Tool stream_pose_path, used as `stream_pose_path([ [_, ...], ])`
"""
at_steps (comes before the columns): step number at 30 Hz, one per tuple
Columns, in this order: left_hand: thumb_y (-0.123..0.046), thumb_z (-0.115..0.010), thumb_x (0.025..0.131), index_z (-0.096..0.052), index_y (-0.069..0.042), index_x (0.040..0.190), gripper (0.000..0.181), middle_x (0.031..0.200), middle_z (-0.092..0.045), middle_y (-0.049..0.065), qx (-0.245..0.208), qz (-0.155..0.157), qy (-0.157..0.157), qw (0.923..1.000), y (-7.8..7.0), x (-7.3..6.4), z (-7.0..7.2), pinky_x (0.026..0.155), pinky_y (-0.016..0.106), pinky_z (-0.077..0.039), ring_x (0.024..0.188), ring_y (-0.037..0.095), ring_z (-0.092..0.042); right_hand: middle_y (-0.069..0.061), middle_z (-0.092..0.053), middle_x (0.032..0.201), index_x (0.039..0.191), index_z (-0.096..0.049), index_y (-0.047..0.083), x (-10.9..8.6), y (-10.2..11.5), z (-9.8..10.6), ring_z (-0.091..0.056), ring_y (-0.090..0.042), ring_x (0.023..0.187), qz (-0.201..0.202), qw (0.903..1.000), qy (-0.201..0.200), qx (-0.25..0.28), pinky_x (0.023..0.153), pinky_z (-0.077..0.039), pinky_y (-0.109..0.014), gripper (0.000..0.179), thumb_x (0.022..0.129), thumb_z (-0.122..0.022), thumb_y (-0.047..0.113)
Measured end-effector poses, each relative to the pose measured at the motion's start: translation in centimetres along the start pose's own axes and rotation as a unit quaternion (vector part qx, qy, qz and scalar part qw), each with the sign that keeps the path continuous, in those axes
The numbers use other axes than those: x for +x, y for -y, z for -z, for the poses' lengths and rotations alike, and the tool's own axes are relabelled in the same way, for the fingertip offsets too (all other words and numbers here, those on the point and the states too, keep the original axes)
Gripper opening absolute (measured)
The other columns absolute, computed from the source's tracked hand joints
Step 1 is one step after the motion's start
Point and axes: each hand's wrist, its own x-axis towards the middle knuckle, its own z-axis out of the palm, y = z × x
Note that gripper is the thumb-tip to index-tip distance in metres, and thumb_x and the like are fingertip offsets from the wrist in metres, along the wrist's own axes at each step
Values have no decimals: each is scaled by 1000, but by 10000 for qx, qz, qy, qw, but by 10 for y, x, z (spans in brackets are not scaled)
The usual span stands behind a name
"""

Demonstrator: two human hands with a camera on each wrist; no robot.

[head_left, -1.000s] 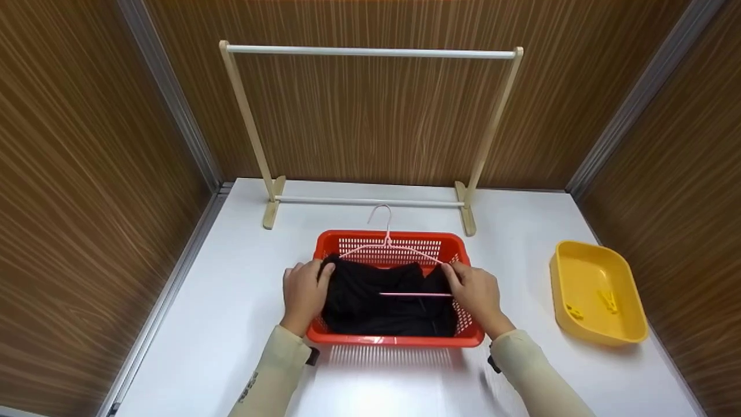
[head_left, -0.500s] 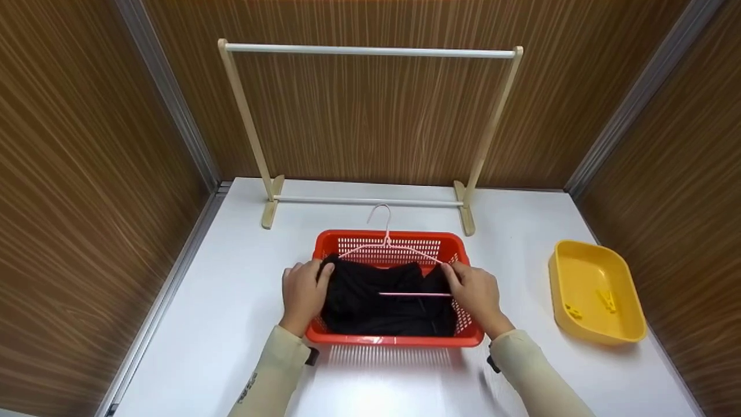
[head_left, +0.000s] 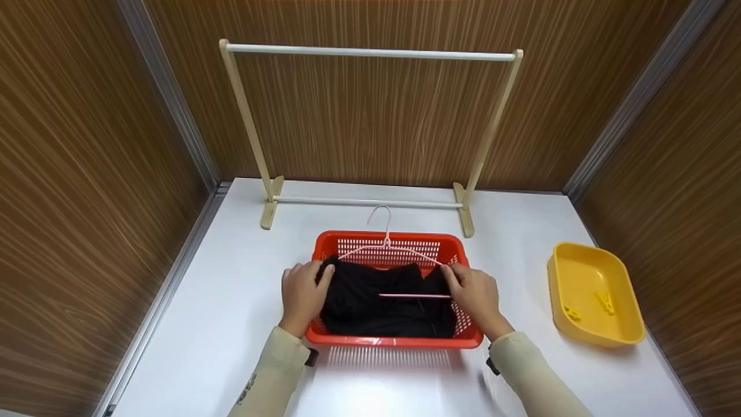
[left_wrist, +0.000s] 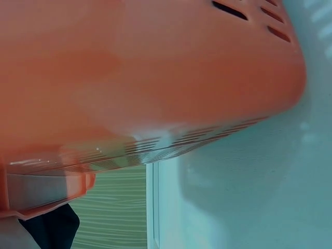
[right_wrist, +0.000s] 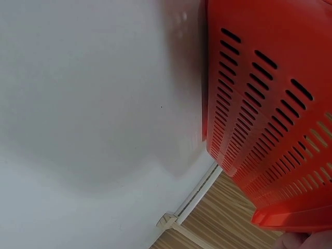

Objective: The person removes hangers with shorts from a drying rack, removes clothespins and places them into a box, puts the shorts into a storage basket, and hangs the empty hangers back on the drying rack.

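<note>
A red slotted basket (head_left: 399, 341) holds a bunched black garment (head_left: 370, 318). Over it lies a pink clothes hanger (head_left: 387, 238), its hook reaching past the basket's far rim and its lower bar across the cloth. At the basket's left side my left hand (head_left: 304, 295) grips the garment, thumb on top, where the hanger's left arm runs under the fabric. My right hand (head_left: 476, 295) pinches the right end of the hanger, with black cloth beside the thumb. The left wrist view shows the basket's outer wall (left_wrist: 155, 67) and a bit of black cloth (left_wrist: 57, 225); fingers (right_wrist: 306, 240) show in the right wrist view.
Behind the basket stands a wooden rack with a white top rail (head_left: 370, 52) and a lower rail (head_left: 370, 202). To the right, a yellow tray (head_left: 558, 289) holds yellow clothespins (head_left: 605, 303). Wood-grain walls (head_left: 666, 174) enclose the white table (head_left: 231, 301).
</note>
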Motion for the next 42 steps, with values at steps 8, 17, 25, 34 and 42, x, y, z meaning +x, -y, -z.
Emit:
stream_pose_path([
  [8,-39,-60,104,-66,-13,89,31,78,-69,3,-13,78,83,9999,1,-2,-2,75,38,-37,73,23,-56,7,-36,55,68,-52,20,-1,-1,-1,-39,-17,52,-84,9999,122,-11,56,-33,-36,40,103,-63,36],
  [17,-39,-61,104,-64,-13,87,32,75,-67,3,-28,-62,-14,10000,2,-3,-1,73,40,-37,71,23,-55,6,-39,55,69,-54,20,-2,0,0,-42,-17,54,-259,9992,304,10,58,-35,-36,40,104,-61,38],
  [25,-47,-65,100,-66,-13,87,37,74,-66,2,-109,55,45,9999,1,-3,-1,74,39,-37,73,23,-56,6,-40,55,69,-54,21,-2,0,0,-42,-18,54,-165,9997,173,-58,57,-35,-37,39,103,-62,38],
  [34,-54,-70,94,-70,-13,91,41,79,-68,1,-105,282,247,9992,-1,-1,1,76,39,-37,76,22,-57,7,-38,55,67,-51,21,0,-1,0,-40,-18,53,-115,9998,131,13,55,-33,-37,42,103,-62,38],
  [42,-51,-71,95,-69,-12,92,39,78,-68,3,-30,286,272,9992,0,0,1,76,39,-37,77,23,-58,7,-37,55,67,-50,22,0,-1,-1,-40,-17,52,-75,10000,63,19,55,-32,-36,41,103,-63,37],
])
